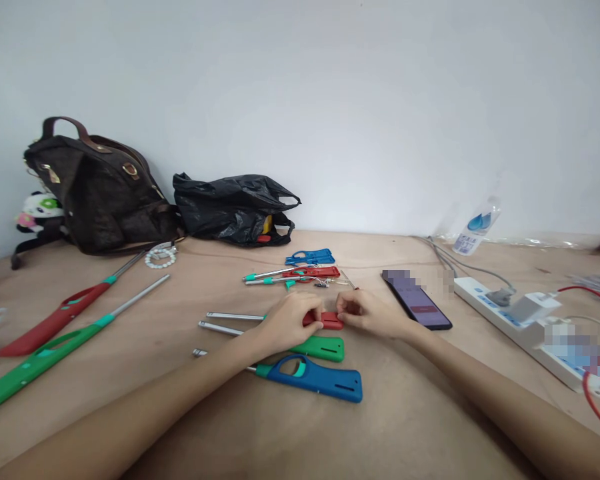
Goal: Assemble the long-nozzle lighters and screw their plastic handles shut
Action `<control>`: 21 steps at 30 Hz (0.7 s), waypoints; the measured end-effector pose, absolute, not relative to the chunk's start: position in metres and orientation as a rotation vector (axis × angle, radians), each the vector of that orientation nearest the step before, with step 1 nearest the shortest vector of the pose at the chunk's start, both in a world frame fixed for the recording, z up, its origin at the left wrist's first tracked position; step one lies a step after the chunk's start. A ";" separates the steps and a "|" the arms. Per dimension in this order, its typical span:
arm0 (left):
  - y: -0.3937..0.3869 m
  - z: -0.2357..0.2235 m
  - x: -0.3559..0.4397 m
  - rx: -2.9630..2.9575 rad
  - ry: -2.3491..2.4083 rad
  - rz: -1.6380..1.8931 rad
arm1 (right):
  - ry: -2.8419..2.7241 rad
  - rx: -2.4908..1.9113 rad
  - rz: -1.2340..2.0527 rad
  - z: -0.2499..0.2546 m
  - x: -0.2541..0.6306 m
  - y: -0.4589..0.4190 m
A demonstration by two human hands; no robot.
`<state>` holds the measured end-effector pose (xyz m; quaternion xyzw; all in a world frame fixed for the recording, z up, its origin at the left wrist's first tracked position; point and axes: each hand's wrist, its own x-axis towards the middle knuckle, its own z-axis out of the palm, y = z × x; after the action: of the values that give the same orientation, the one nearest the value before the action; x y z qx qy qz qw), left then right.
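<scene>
Both of my hands meet over a red long-nosed lighter [326, 321] lying on the tan table [410, 413]. My left hand [293, 320] is curled round its handle from the left, over where the metal tube [233, 315] joins. My right hand [367, 312] pinches the handle's right end. Just in front lie a green lighter [323, 348] and a blue lighter [317, 379], side by side, tubes pointing left. Beyond my hands lie loose lighter parts: a red shell [313, 272], a blue shell [310, 257] and bare tubes.
A large red lighter [55, 320] and a large green lighter [40, 360] lie at the left. A brown bag [97, 190] and a black plastic bag [235, 210] stand against the wall. A phone [416, 299], a white power strip [520, 320], cables and a bottle [476, 228] are at the right.
</scene>
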<state>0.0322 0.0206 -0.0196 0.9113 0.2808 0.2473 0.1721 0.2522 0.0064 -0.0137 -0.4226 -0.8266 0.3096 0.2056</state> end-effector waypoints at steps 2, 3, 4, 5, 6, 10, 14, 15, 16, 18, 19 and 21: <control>0.020 -0.020 0.032 2.593 0.792 0.707 | -2.447 -1.196 0.649 -0.012 0.251 0.004; 0.020 -0.020 0.032 2.595 0.790 0.710 | -2.507 -1.212 0.549 -0.011 0.250 0.003; 0.020 -0.020 0.032 2.596 0.788 0.711 | -2.555 -1.230 0.465 -0.010 0.249 0.002; 0.020 -0.020 0.032 2.596 0.786 0.708 | -2.593 -1.246 0.400 -0.010 0.248 0.001; 0.021 -0.020 0.032 2.596 0.786 0.705 | -2.621 -1.258 0.350 -0.010 0.247 0.000; 0.020 -0.019 0.032 2.607 0.790 0.699 | -2.679 -1.275 0.238 -0.010 0.244 -0.001; 0.020 -0.018 0.033 2.606 0.800 0.681 | -2.720 -1.261 0.228 -0.010 0.241 0.000; 0.019 -0.017 0.033 2.600 0.804 0.679 | -2.725 -1.262 0.227 -0.010 0.240 0.000; 0.019 -0.017 0.034 2.594 0.807 0.678 | -2.731 -1.264 0.227 -0.009 0.240 0.000; 0.019 -0.017 0.034 2.588 0.805 0.677 | -2.738 -1.270 0.225 -0.008 0.239 0.001; 0.019 -0.017 0.034 2.590 0.801 0.677 | -2.739 -1.286 0.211 -0.007 0.239 0.001; 0.019 -0.018 0.033 2.601 0.787 0.679 | -2.709 -1.379 0.142 -0.004 0.241 0.002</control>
<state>0.0332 0.0194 -0.0175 0.9152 0.2768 0.2390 0.1692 0.2411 0.0023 -0.0042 -0.4525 -0.8892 0.0466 0.0491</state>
